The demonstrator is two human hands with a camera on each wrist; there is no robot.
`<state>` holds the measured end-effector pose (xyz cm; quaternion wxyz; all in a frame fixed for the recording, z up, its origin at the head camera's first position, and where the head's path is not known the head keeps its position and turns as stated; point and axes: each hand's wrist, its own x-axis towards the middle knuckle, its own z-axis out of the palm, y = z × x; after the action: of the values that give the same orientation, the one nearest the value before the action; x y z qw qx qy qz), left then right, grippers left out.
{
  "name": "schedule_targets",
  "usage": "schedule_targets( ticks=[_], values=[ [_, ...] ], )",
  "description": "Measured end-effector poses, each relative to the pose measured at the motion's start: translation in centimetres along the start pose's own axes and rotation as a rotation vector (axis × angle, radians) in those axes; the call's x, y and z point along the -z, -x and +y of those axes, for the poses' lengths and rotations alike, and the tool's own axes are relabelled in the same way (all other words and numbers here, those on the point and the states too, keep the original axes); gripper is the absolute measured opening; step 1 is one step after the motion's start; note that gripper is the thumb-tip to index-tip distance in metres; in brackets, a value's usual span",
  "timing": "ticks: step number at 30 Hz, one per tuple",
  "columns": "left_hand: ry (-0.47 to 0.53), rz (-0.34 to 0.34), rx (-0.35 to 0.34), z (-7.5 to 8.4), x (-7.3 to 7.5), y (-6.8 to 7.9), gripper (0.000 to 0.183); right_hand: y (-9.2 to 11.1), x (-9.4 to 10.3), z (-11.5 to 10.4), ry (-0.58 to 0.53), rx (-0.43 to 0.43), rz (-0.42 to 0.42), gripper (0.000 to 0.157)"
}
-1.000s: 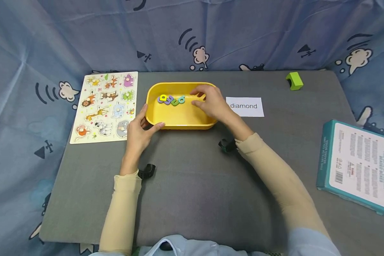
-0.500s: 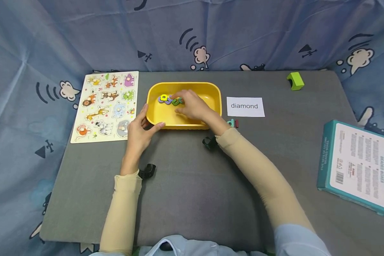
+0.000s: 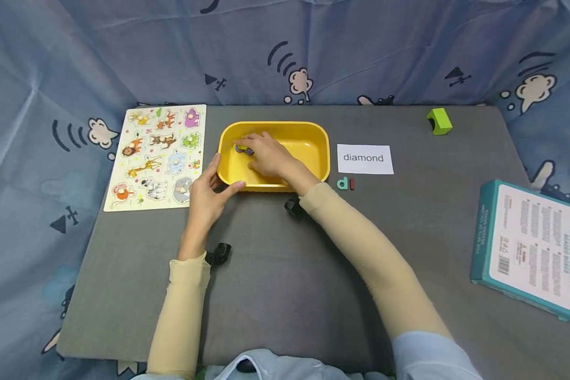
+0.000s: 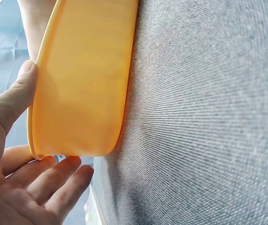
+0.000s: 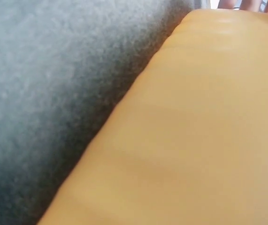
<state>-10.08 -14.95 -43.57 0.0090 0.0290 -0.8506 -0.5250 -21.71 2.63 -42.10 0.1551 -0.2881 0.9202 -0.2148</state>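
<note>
My left hand (image 3: 206,198) grips the near left corner of a yellow tray (image 3: 304,184). In the left wrist view its thumb (image 4: 23,79) lies on the rim and the fingers touch the tray's end wall. My right hand (image 3: 271,155) reaches down into the left part of the tray, thumb apart from the fingers, its fingertips over a small group of toy letters. A purple letter (image 3: 239,149) shows at the fingertips; the rest of the group is largely hidden beneath the hand. The right wrist view is filled mostly by the tray's outer wall (image 5: 185,117).
A white card (image 3: 366,159) printed "diamond" lies right of the tray. Below it are a teal letter d (image 3: 342,183) and a narrow red letter (image 3: 352,183). An animal puzzle board (image 3: 166,177) lies left, a green arch block (image 3: 439,121) back right, a teal box (image 3: 532,248) at right.
My right hand has moved left inside the tray, from the right end onto the letters. The teal and red letters by the card have come into view. The left hand has stayed put.
</note>
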Motion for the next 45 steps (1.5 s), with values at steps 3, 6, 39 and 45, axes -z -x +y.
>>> schedule_targets(
  ticks=[3, 6, 39, 45],
  values=[
    [-0.002, -0.007, 0.009, 0.1, -0.1, 0.0, 0.092, -0.4, -0.1, 0.0, -0.004, -0.011, 0.039, 0.043],
    [-0.001, -0.009, 0.018, 0.2, -0.1, 0.1, 0.092, -0.6, -0.1, 0.0, -0.019, -0.017, 0.075, 0.032],
    [-0.001, 0.027, -0.014, -0.1, -0.3, 0.1, 0.093, 12.2, 6.1, 5.6, -0.472, -0.046, 0.290, 0.026],
    [0.009, 0.024, -0.012, 0.0, -0.3, 0.2, 0.093, 15.2, 5.3, 7.4, -0.741, -0.088, 0.316, 0.027]
  ],
)
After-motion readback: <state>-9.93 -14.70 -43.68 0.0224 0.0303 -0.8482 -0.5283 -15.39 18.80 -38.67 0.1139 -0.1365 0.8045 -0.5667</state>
